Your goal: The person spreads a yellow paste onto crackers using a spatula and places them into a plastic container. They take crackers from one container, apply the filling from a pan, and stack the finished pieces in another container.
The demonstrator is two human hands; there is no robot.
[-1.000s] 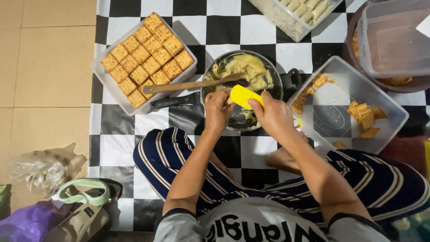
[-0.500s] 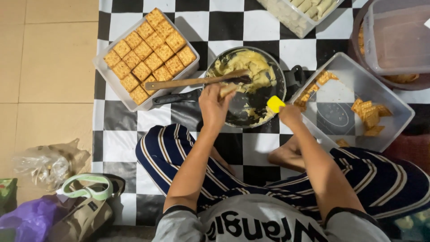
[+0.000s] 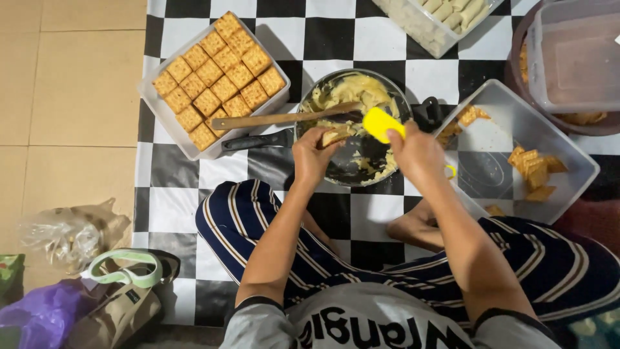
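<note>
The left hand [image 3: 314, 155] pinches a brittle cracker [image 3: 334, 136] by its edges; the right hand [image 3: 416, 152] grips a flexible yellow spatula [image 3: 383, 124] beside it.

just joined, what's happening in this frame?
A person sits cross-legged on a black-and-white checkered mat. The left hand holds a cracker over a dark pan of pale yellow filling. The right hand holds a yellow spatula at the cracker. A wooden spoon rests across the pan's rim. One white tray is packed with square crackers; a clear bin to the right holds only a few.
</note>
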